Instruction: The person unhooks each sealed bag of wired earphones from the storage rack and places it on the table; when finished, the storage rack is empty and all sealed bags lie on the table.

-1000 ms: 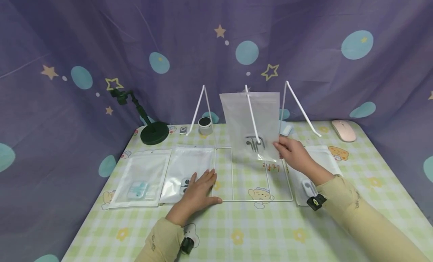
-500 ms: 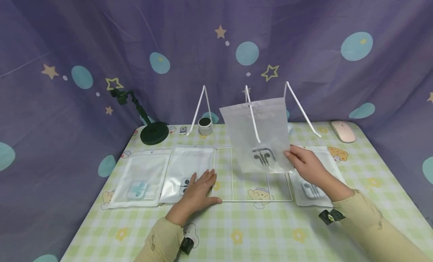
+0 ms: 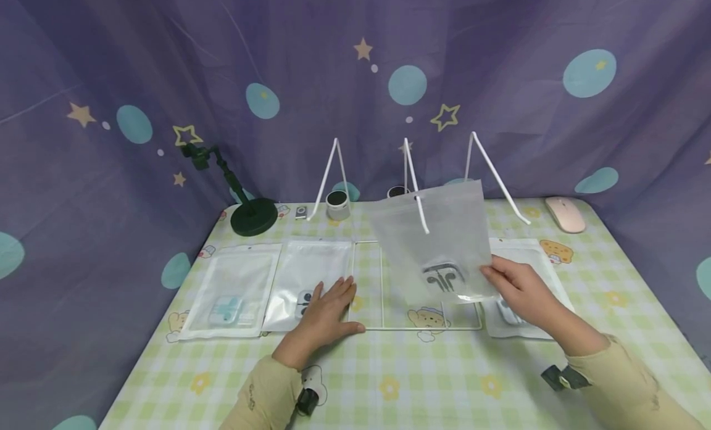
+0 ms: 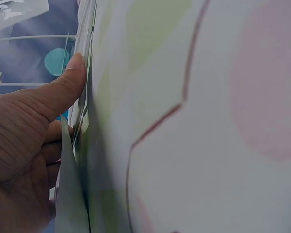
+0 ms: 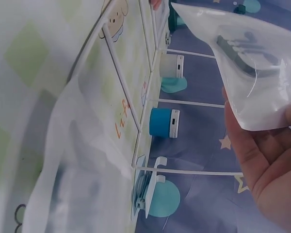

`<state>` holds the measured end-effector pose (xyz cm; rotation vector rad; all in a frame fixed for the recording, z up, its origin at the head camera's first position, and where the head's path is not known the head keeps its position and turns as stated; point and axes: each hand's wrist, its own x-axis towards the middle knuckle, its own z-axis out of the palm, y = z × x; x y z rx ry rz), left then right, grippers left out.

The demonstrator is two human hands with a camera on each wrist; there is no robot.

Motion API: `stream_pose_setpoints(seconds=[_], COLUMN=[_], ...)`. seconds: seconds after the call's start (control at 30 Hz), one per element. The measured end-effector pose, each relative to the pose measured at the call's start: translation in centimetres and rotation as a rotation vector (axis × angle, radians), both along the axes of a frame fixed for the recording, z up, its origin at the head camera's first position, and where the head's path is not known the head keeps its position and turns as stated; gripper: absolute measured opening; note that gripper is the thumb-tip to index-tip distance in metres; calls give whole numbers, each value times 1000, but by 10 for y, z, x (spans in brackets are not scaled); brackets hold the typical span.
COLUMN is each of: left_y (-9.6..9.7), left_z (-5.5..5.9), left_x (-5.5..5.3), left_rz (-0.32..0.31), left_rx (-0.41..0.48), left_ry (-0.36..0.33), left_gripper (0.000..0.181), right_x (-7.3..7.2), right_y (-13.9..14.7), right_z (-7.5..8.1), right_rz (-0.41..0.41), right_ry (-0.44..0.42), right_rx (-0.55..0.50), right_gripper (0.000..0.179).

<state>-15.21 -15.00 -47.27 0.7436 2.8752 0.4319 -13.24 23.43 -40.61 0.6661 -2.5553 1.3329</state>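
My right hand (image 3: 522,288) pinches the lower right edge of a translucent zip bag (image 3: 439,232) with earphones (image 3: 442,277) inside. Near its top edge, the bag is threaded on the middle prong (image 3: 412,165) of a white wire rack (image 3: 416,329), close to the prong's low tip. The bag slants, its right side higher. In the right wrist view, thumb and fingers grip a corner of this bag (image 5: 254,92). My left hand (image 3: 328,313), fingers spread, rests on a second earphone bag (image 3: 313,266) and the rack's left base edge.
A bag with a light blue case (image 3: 233,282) lies far left; another bag (image 3: 528,269) lies under my right wrist. Behind stand a dark green stand (image 3: 252,217), a small white speaker (image 3: 337,205), a blue speaker (image 5: 162,123) and a pink mouse (image 3: 565,215).
My right hand has drawn the bag down and toward me along the middle prong, tilting it and moving it slightly right. My left hand has stayed put.
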Motion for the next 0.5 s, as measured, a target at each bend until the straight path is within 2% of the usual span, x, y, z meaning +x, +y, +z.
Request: stream_pose_setpoints(seconds=[0.33,0.5], left_y=[-1,-1], left_z=[2,1], left_x=[1,0], left_rz=[-15,-13], left_rx=[17,8], left_ry=[9,8], left_gripper=[89,89], right_x=[16,27], right_y=[10,17], right_z=[-2,0], right_rz=[39,19], right_ry=[116,158], right_rx=[-24,-44], right_gripper=[22,30])
